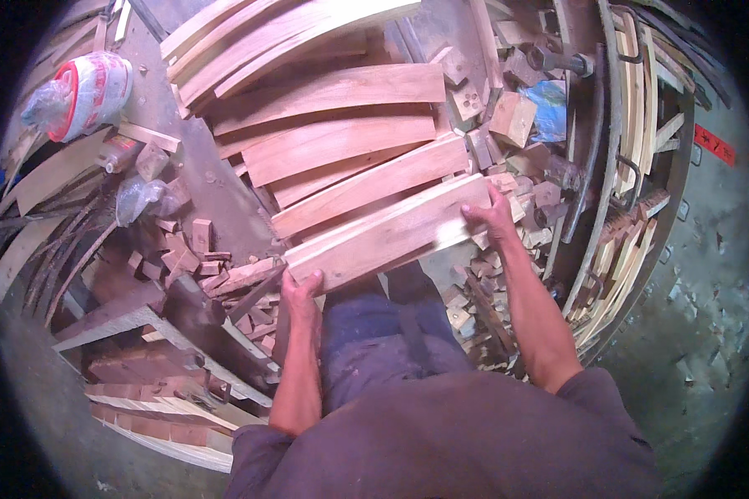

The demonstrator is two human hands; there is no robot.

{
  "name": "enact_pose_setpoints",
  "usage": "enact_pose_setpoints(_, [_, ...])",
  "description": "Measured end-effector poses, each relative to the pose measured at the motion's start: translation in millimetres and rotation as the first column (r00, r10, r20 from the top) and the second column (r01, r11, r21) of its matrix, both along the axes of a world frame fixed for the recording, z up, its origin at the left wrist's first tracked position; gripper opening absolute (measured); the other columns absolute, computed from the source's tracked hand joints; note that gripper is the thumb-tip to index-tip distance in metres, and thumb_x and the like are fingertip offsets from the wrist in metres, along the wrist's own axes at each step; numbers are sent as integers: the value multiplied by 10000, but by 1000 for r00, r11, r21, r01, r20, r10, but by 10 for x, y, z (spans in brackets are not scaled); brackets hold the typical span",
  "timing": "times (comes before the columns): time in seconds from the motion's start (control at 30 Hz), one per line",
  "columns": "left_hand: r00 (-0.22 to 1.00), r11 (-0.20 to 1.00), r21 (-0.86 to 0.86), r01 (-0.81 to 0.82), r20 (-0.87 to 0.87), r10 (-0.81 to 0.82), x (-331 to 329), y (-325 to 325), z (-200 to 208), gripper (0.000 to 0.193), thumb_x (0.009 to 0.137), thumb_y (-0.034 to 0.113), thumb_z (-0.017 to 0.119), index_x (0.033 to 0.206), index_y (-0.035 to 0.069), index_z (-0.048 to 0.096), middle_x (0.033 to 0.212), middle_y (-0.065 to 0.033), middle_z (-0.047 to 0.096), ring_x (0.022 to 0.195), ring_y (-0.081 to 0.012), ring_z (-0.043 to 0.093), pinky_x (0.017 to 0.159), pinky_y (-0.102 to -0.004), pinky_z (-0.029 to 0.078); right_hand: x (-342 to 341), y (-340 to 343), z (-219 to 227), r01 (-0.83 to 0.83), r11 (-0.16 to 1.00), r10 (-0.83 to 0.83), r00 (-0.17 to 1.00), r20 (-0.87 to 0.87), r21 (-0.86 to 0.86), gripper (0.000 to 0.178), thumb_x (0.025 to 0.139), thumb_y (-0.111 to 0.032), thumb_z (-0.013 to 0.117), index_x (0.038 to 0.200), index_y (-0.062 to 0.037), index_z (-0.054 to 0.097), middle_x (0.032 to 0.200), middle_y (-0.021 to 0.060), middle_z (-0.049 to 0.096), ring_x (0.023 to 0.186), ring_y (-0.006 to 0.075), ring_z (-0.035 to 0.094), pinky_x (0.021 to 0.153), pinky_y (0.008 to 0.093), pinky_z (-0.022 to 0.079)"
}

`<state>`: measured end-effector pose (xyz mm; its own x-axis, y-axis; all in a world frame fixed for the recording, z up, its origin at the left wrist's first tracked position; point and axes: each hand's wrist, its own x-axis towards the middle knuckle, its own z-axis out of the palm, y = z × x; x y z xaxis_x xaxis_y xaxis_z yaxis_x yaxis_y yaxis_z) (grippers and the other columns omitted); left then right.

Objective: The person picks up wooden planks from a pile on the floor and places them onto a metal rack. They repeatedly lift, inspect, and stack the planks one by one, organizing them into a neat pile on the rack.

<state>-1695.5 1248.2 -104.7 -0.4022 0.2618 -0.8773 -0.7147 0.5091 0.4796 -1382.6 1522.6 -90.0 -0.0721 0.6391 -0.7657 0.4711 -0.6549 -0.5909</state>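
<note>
A flat, pale wooden board (pixel 399 237) spans the space in front of my body, held at both ends. My left hand (pixel 302 293) grips its near left end, thumb on the upper face and the fingers mostly hidden beneath. At the far right end my right hand (pixel 493 218) is closed on it the same way, thumb on top. The board tilts up toward the right. Just beyond it lies another wooden board (pixel 370 187), at the near end of a row of boards. Farther off, wider curved boards (pixel 333 96) lie stacked and overlapping.
Small wood offcuts (pixel 183 254) are heaped at left, with more wooden blocks (pixel 513 116) at right. A rack of long wooden strips (pixel 632 125) stands along the right. A white and red bucket (pixel 100 87), partly in plastic, sits at far left. Frames with boards (pixel 162 320) flank my left arm.
</note>
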Motion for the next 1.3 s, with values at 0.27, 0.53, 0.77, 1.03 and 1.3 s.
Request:
enact_pose_setpoints(0.27, [984, 994, -109, 21, 178, -1, 208, -279, 12, 709, 715, 48, 764, 1362, -18, 483, 1241, -141, 616, 1148, -268, 593, 1048, -390, 426, 470, -509, -363, 84, 986, -88, 996, -24, -143, 714, 678, -158, 845, 1322, -15, 572, 1101, 78, 688, 968, 179, 652, 862, 298, 510])
enact_pose_setpoints(0.53, [997, 998, -6, 66, 32, -66, 42, 68, -271, 643, 757, 164, 735, 1329, -12, 501, 1164, -128, 634, 1063, -244, 600, 979, -379, 440, 95, 62, -492, 17, 1000, -18, 998, -61, -23, 768, 654, -139, 835, 1348, -4, 536, 1195, 133, 656, 1035, 217, 638, 899, 338, 517])
enact_pose_setpoints(0.77, [995, 999, 26, -30, 96, 28, -92, 294, -407, 537, 817, 181, 703, 1300, 7, 544, 1201, -98, 638, 1104, -237, 591, 1044, -360, 394, 105, 169, -893, 68, 996, -62, 993, -97, 59, 954, 608, -96, 854, 1457, -18, 427, 1225, 129, 626, 1055, 221, 625, 905, 332, 513])
enact_pose_setpoints(1.03, [962, 999, -16, 29, 272, -24, -210, 464, -372, 506, 867, 282, 690, 1272, 0, 582, 1201, -124, 647, 1093, -264, 625, 1017, -396, 454, 50, 406, -464, -114, 981, 113, 993, -13, -157, 674, 700, -264, 834, 1266, 34, 620, 1080, 137, 706, 980, 216, 659, 897, 322, 503])
enact_pose_setpoints(1.3, [900, 947, -55, 315, 336, -279, -320, 111, -541, 560, 915, 337, 665, 1309, -47, 558, 1248, -179, 623, 1113, -316, 616, 986, -427, 494, 507, -320, 38, -9, 968, 35, 994, 100, -252, 535, 763, -315, 801, 1163, 23, 693, 1106, 133, 716, 974, 219, 664, 897, 351, 499])
